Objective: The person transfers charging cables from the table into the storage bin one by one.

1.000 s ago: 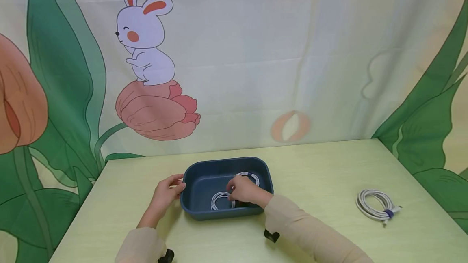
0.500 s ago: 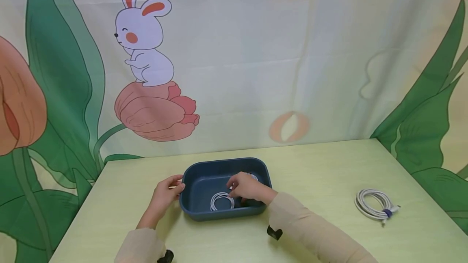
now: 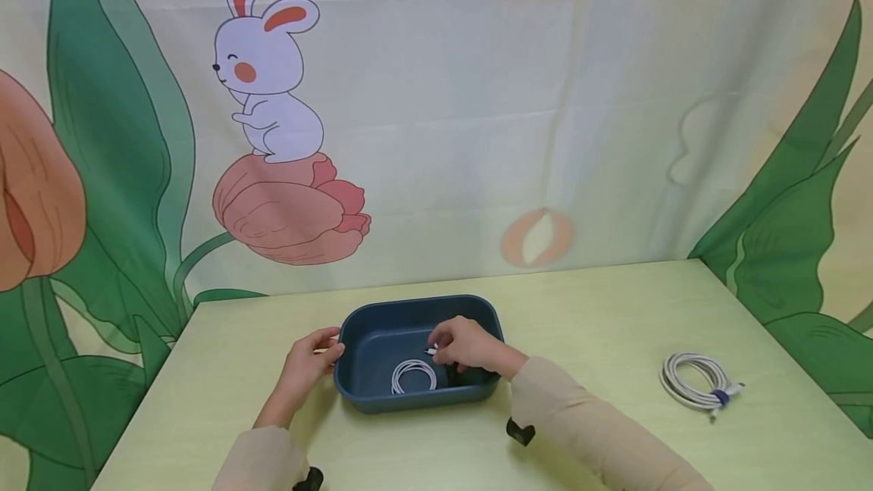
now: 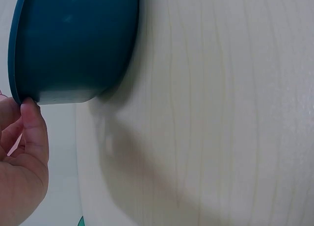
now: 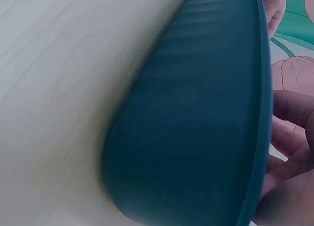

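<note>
A dark blue bin point(image 3: 382, 403) with rounded corners stands on the table. My left hand point(image 3: 307, 361) grips its left rim, thumb against the wall, as the left wrist view also shows at the bin's edge point(image 4: 14, 54). Inside the bin, a coiled white cable point(image 3: 413, 376) lies near the front wall. Over the bin's right half, my right hand point(image 3: 467, 345) has bent fingers and pinches a small white plug with a dark tip point(image 3: 431, 351) of another cable. The rest of that cable is hidden behind the hand. In the right wrist view the bin's wall covers the fingertips.
Another coiled white cable point(image 3: 694, 381) with a blue tie lies on the pale table point(image 3: 586, 324) to the right of the bin. Behind the table hangs a cloth point(image 3: 436, 135) printed with a rabbit and flowers.
My right hand has shifted slightly right and back, away from the front coil. The other coil in the bin, visible earlier, is now hidden behind it. My left hand stays at the rim.
</note>
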{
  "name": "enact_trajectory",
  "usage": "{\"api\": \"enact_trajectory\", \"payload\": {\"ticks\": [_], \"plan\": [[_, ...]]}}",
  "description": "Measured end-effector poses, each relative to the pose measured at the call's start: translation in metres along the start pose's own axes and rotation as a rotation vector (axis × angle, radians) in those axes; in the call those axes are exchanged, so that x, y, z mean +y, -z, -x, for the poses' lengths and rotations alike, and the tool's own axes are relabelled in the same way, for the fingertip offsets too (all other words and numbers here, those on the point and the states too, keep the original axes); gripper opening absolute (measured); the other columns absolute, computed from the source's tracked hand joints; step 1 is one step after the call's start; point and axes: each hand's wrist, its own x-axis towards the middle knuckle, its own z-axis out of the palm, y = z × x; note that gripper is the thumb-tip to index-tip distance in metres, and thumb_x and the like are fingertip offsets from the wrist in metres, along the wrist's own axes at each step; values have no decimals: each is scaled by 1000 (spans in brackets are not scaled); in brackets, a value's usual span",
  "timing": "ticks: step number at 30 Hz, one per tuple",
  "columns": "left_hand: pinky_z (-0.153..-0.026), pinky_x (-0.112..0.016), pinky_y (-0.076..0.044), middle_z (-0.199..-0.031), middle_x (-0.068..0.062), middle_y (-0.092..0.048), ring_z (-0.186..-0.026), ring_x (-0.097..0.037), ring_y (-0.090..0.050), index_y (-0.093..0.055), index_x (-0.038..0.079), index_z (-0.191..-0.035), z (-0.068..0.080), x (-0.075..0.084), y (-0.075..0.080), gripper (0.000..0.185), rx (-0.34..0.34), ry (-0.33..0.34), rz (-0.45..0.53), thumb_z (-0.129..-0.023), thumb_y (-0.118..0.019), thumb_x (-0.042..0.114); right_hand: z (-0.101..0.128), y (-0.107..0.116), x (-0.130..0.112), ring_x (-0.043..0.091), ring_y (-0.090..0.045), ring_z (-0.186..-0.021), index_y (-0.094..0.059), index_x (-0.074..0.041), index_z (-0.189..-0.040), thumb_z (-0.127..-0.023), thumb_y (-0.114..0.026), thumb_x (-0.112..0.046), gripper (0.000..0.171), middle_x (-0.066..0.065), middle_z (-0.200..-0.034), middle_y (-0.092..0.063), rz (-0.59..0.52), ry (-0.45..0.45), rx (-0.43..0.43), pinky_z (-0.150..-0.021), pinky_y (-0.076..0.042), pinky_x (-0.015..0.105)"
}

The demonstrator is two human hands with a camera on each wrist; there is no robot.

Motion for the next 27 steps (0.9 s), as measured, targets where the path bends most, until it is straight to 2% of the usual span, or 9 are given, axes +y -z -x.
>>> {"api": "enact_trajectory", "payload": {"ticks": [5, 13, 20, 27], "plan": [[-67, -25, -51, -105, -19, -50, -80, -16, -56, -47, -3, -123, 0, 0, 0, 38, 2, -4, 2, -87, -51, 6, 3, 6, -1, 16, -56, -68, -60, -2, -106, -80, -62, -9, 27, 6, -87, -63, 1, 21, 11, -51, -50, 28], [-65, -23, -50, -103, -19, -50, -77, -15, -56, -47, -4, -122, 1, 0, 0, 37, 4, -11, 14, -87, -52, 6, 9, 16, -3, 12, -54, -64, -61, -2, -107, -80, -61, -8, 27, 5, -81, -62, 6, 30, 40, -50, -49, 27], [-67, -25, -52, -105, -20, -50, -79, -16, -56, -46, -4, -123, 0, -1, 0, 38, -8, -11, 8, -87, -51, 7, 10, 19, 1, 21, -57, -66, -61, -2, -107, -80, -62, -8, 27, 3, -75, -60, 19, 40, 50, -49, -48, 27], [-69, -26, -52, -107, -20, -50, -79, -15, -53, -46, -3, -124, 0, -1, 1, 38, -11, -7, -1, -88, -51, 7, 16, 28, -3, 21, -54, -58, -60, -3, -107, -80, -61, -8, 28, 4, -76, -57, 26, 35, 52, -50, -48, 29]]}}
